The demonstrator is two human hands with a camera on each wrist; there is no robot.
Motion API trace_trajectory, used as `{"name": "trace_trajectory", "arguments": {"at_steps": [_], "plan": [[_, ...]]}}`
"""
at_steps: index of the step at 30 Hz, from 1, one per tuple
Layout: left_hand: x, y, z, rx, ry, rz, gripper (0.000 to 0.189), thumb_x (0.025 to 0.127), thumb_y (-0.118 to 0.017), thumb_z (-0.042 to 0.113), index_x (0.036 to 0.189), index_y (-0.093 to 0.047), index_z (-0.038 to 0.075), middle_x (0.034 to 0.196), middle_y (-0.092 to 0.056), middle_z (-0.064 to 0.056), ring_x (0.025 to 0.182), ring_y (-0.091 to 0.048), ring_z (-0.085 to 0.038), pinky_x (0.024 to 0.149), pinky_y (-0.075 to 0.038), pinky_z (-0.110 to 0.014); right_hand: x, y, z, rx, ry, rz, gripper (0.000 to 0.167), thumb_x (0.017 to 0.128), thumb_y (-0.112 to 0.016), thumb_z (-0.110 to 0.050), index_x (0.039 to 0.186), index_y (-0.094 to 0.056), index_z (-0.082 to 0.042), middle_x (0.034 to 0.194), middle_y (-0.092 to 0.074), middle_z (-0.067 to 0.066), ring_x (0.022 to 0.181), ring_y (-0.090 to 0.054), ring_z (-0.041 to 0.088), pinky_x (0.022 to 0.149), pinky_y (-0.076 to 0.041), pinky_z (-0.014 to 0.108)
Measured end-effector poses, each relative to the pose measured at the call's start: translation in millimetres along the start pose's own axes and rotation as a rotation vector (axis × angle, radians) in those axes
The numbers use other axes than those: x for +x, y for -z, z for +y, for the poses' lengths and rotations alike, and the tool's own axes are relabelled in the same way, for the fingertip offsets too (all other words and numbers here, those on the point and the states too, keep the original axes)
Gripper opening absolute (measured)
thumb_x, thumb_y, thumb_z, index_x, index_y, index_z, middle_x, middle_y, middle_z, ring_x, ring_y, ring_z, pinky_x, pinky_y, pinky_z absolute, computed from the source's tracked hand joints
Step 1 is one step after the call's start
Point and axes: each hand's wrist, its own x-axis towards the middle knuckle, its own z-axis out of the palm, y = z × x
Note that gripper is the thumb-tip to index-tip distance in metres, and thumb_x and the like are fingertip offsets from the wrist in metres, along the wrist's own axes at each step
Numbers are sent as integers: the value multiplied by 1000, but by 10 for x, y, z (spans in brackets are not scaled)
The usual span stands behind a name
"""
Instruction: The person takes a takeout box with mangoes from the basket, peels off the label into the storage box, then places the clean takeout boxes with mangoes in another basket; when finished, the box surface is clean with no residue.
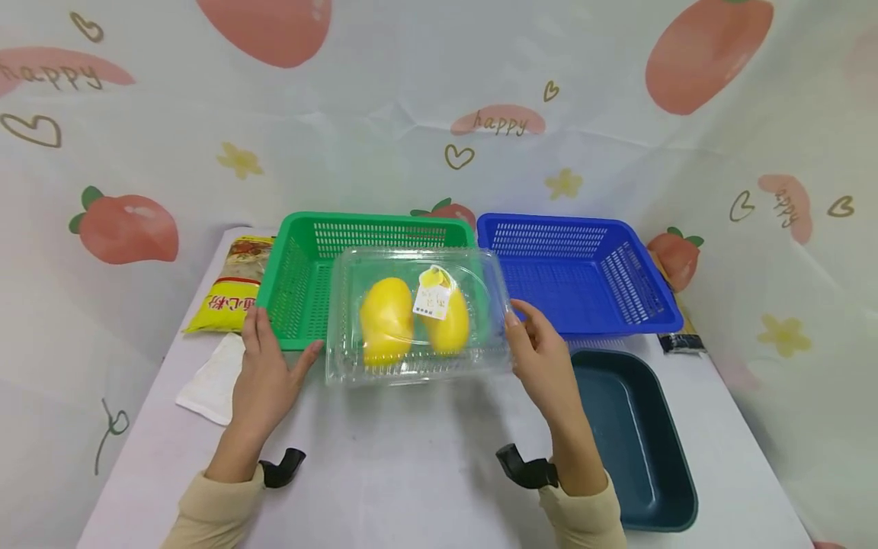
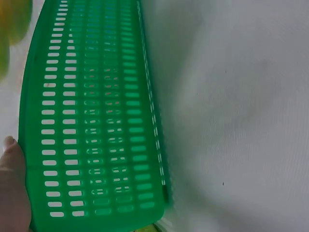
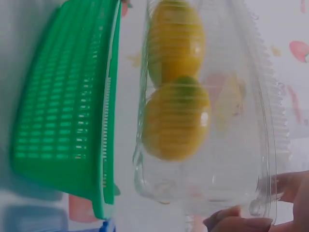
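My right hand point(image 1: 545, 366) pinches the right edge of a clear plastic clamshell box point(image 1: 487, 328), which is raised over the front of the green basket point(image 1: 288, 259). Inside the box lie two yellow mangoes point(image 1: 387, 320), one partly covered by a white paper tag point(image 1: 432, 293). Seen from the right wrist, the fingers point(image 3: 241, 224) grip the box's corner beside its rim. My left hand point(image 1: 267, 377) rests at the basket's front left corner, fingers extended along the rim and thumb pointing toward the box. In the left wrist view, its thumb point(image 2: 12, 183) lies against the basket's edge.
A blue basket point(image 1: 562, 293) stands to the right of the green one, with a dark teal tub point(image 1: 638, 442) in front. On the left are a yellow food bag point(image 1: 229, 293) and a white packet point(image 1: 216, 381). Another bag point(image 1: 681, 341) pokes out beyond the blue basket.
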Motion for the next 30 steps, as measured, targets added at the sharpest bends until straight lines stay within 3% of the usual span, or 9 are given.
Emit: {"name": "trace_trajectory", "arguments": {"at_steps": [7, 14, 18, 22, 26, 30], "plan": [[-17, 14, -1, -6, 54, -2, 101, 92, -50, 58, 151, 5, -3, 158, 4, -23, 111, -42, -61, 60, -46, -62, -516, 25, 173, 170, -2, -21, 37, 100, -50, -29, 135, -51, -17, 79, -47, 9, 52, -42, 11, 46, -41, 23], [-31, 87, -60, -16, 58, -22, 101, 93, -49, 57, 150, 7, -4, 158, 8, -22, 112, -42, -62, 58, -46, -60, -937, -134, 393, 56, -80, 8, 36, 97, -56, -30, 133, -53, -23, 77, -54, 3, 54, -47, 9, 47, -43, 25], [0, 79, -59, -28, 41, -24, 101, 93, -47, 58, 150, 8, -4, 157, 9, -23, 109, -44, -61, 61, -47, -60, -1014, -216, 524, -25, -119, 5, 37, 96, -58, -32, 131, -55, -20, 74, -54, 0, 56, -47, 9, 49, -40, 23], [18, 66, -50, -49, 46, -24, 100, 94, -47, 58, 150, 9, -3, 158, 11, -20, 113, -43, -60, 64, -46, -61, -996, -315, 666, -82, -95, 19, 39, 95, -60, -33, 130, -56, -18, 73, -52, -4, 58, -46, 8, 51, -38, 21], [25, 37, -35, -63, 46, -37, 100, 94, -47, 58, 150, 10, -2, 158, 12, -19, 115, -41, -60, 63, -46, -60, -989, -398, 784, -83, -46, 38, 38, 95, -60, -30, 130, -55, -15, 73, -50, -4, 59, -44, 7, 51, -38, 21], [28, 25, -8, -59, 40, -62, 99, 94, -45, 59, 151, 10, 0, 159, 13, -18, 117, -41, -59, 59, -46, -56, -1004, -454, 863, -76, -57, 36, 38, 96, -58, -30, 130, -52, -15, 75, -50, -4, 59, -45, 6, 51, -39, 21]]}}
